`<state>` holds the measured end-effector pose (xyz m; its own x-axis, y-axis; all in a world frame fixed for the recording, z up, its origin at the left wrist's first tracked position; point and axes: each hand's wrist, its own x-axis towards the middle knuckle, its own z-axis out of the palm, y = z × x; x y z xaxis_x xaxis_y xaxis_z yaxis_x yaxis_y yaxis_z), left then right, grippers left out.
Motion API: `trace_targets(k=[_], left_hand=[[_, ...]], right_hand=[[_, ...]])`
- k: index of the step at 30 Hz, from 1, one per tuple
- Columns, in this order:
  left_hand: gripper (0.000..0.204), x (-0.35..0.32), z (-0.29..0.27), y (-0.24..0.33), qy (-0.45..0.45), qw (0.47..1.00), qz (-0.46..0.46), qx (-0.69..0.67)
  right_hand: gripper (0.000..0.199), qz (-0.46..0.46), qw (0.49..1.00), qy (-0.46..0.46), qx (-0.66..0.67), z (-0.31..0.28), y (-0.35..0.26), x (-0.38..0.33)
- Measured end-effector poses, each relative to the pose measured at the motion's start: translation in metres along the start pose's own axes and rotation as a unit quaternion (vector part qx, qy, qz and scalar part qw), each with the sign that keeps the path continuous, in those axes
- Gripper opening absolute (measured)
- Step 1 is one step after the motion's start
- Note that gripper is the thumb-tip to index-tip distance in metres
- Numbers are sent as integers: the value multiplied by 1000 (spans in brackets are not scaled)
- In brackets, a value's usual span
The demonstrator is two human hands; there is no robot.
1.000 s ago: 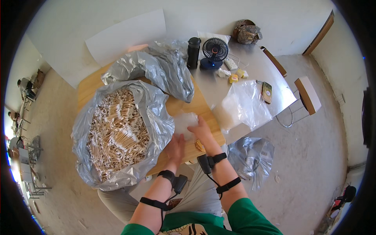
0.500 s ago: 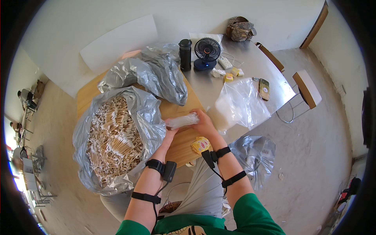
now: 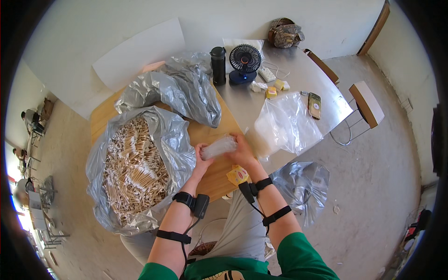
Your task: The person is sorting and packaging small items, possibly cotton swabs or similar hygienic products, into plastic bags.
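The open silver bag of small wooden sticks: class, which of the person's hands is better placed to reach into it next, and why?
Probably the left hand: it lies right beside the silver bag of wooden sticks. The right hand is farther away, on the far end of the clear packet both hands hold.

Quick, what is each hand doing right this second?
Left hand: closed on the left end of a small clear plastic bag.
Right hand: closed on the right end of the same bag.
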<state>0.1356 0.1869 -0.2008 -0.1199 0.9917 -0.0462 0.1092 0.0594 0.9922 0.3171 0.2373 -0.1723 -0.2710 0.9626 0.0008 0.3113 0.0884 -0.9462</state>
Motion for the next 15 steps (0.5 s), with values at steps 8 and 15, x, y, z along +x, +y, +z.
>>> trace_targets(k=[8, 15], left_hand=[[48, 7, 0, -4, -51, 998, -24, -12], [74, -9, 3, 35, 2, 999, 13, -40]], right_hand=[[56, 26, 995, -70, 59, -1, 13, 5], [63, -30, 997, -44, 46, -5, -8, -8]])
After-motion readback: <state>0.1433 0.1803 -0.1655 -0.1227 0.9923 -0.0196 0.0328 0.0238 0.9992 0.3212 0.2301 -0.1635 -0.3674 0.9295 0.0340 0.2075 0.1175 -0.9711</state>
